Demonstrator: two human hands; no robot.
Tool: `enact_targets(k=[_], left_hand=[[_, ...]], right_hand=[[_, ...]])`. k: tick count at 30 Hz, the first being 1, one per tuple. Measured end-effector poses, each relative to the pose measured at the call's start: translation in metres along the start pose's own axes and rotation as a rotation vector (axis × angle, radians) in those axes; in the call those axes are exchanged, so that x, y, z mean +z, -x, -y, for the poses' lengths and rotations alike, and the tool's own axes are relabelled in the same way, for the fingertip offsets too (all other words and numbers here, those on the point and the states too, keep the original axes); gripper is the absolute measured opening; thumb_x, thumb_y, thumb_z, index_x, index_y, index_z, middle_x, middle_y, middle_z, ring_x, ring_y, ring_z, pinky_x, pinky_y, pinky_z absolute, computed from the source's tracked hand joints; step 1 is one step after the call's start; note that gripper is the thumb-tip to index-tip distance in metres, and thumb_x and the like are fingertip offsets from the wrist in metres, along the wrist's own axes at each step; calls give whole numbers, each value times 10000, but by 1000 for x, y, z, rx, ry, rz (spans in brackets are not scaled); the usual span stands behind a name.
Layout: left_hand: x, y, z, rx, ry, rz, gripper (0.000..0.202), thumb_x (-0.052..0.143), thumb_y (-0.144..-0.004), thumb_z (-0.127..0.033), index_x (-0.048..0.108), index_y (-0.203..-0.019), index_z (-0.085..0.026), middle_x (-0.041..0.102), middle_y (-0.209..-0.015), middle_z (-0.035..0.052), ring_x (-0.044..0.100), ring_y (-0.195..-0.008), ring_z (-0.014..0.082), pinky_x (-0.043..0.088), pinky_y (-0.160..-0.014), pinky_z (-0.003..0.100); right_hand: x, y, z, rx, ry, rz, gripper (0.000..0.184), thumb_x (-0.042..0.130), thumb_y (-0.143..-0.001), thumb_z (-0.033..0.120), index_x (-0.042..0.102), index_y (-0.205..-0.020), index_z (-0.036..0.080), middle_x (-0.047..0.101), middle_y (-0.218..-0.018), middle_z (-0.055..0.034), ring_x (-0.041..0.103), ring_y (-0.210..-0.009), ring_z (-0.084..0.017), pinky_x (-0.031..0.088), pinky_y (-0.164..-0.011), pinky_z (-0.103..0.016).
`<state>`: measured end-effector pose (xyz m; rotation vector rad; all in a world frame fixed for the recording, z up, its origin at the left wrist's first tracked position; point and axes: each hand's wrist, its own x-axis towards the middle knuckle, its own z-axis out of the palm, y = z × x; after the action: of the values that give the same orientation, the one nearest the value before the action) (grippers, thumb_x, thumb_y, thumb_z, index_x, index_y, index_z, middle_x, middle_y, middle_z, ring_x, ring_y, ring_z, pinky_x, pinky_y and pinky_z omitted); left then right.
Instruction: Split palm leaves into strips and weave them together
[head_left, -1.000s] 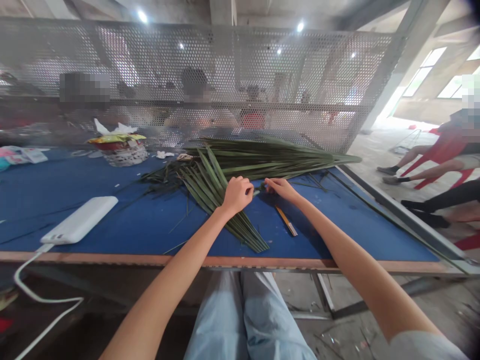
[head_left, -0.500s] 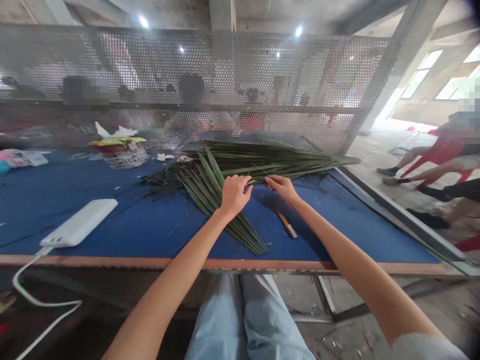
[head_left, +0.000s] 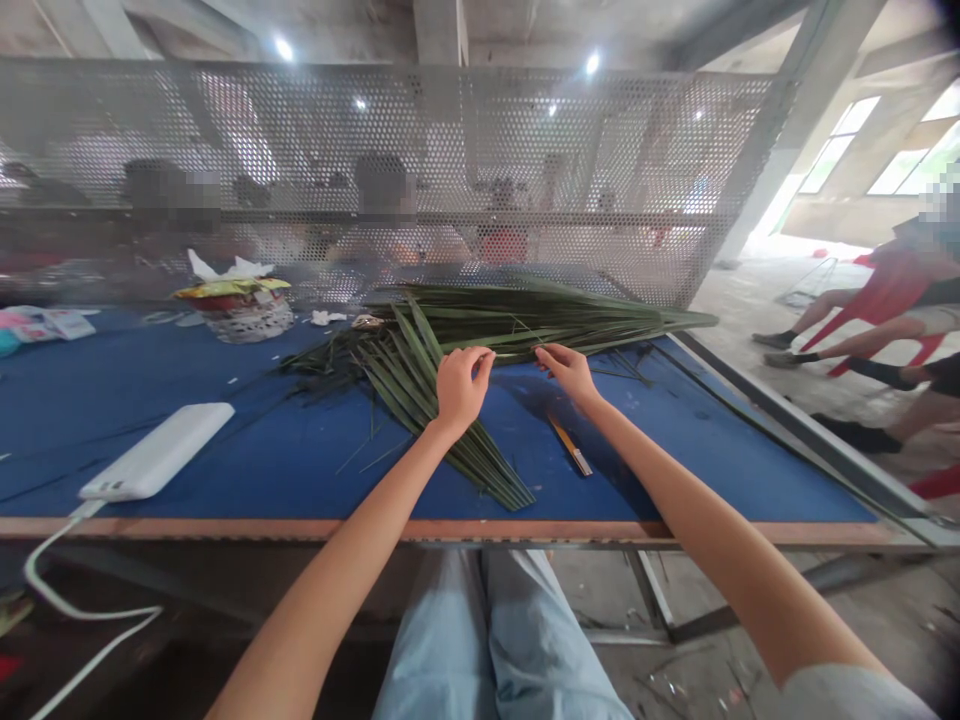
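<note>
Long green palm leaves (head_left: 525, 315) lie in a heap across the far side of a blue-topped table (head_left: 262, 440), with a second bundle of leaf strips (head_left: 442, 420) slanting toward the near edge. My left hand (head_left: 459, 385) rests over this bundle, fingers curled, thumb and fingers pinching a thin leaf strip. My right hand (head_left: 564, 368) is at the edge of the heap, fingers closed on the same thin strip stretched between the two hands.
A yellow-handled knife (head_left: 570, 447) lies on the table below my right hand. A white power bank (head_left: 157, 452) with a cable sits near left. A small basket (head_left: 240, 305) stands far left. A perforated metal screen (head_left: 375, 170) backs the table; people sit at right.
Both hands have moved a little farther from me, up toward the leaf heap, still holding the thin strip between them.
</note>
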<state>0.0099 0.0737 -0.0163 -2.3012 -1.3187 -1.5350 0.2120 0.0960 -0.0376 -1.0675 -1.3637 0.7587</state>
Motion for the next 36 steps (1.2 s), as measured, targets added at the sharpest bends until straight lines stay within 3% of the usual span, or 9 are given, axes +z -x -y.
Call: enact_targets(k=[4, 10, 13, 16, 21, 27, 33, 36], left_hand=[[1, 0, 2, -14, 52, -21, 257, 478, -926, -365, 652, -863, -186, 661, -789, 39, 556, -718, 168, 401, -757, 312], [0, 1, 1, -11, 29, -85, 250, 595, -853, -373, 585, -1022, -188, 588, -709, 12, 536, -732, 179, 398, -765, 319], [-2, 2, -3, 92, -59, -49, 190, 565, -869, -379, 583, -824, -196, 539, -659, 14, 513, -722, 182, 381, -742, 325], [-1, 5, -7, 224, -133, 55, 347, 509, -899, -399, 535, -618, -197, 523, -621, 32, 502, -720, 186, 365, -708, 330], [2, 10, -9, 248, -112, 143, 399, 485, -906, -434, 599, -607, -196, 570, -621, 47, 533, -699, 181, 387, -673, 323], [7, 10, -5, -7, 75, 228, 264, 584, -846, -438, 707, -877, -206, 683, -822, 57, 619, -810, 203, 461, -717, 321], [16, 4, 4, -564, 789, 336, 333, 700, -734, -268, 655, -1053, -184, 705, -932, 66, 654, -795, 189, 524, -717, 327], [16, 3, 7, -755, 1032, 367, 281, 708, -692, -170, 658, -968, -166, 702, -961, 64, 662, -839, 179, 524, -800, 341]], right_hand=[[0, 1, 2, 22, -42, 5, 462, 657, -689, 577, 705, -910, 174, 694, -762, -47, 605, -675, -151, 443, -549, -241], [-2, 0, 3, 87, -135, -74, 436, 686, -675, 547, 700, -918, 185, 695, -764, -27, 616, -681, -137, 455, -565, -225], [-5, -1, 5, 117, -196, -95, 421, 718, -660, 520, 693, -919, 188, 694, -767, -20, 619, -681, -123, 459, -566, -211], [-8, -4, 8, 172, -309, -92, 382, 740, -658, 498, 676, -879, 193, 697, -780, -16, 626, -674, -110, 462, -543, -192], [-10, -8, 13, 296, -526, -45, 253, 764, -692, 390, 634, -812, 210, 712, -799, -7, 646, -656, -97, 486, -526, -177], [-7, -6, 14, 332, -536, 61, 241, 770, -692, 361, 632, -826, 214, 724, -824, -11, 665, -690, -98, 482, -528, -159], [4, 6, 11, 176, -310, 217, 406, 800, -610, 402, 663, -945, 217, 728, -805, -23, 681, -763, -159, 504, -620, -229], [12, 13, 11, 75, -194, 218, 415, 792, -601, 424, 660, -928, 205, 707, -705, -11, 676, -711, -178, 500, -621, -265]])
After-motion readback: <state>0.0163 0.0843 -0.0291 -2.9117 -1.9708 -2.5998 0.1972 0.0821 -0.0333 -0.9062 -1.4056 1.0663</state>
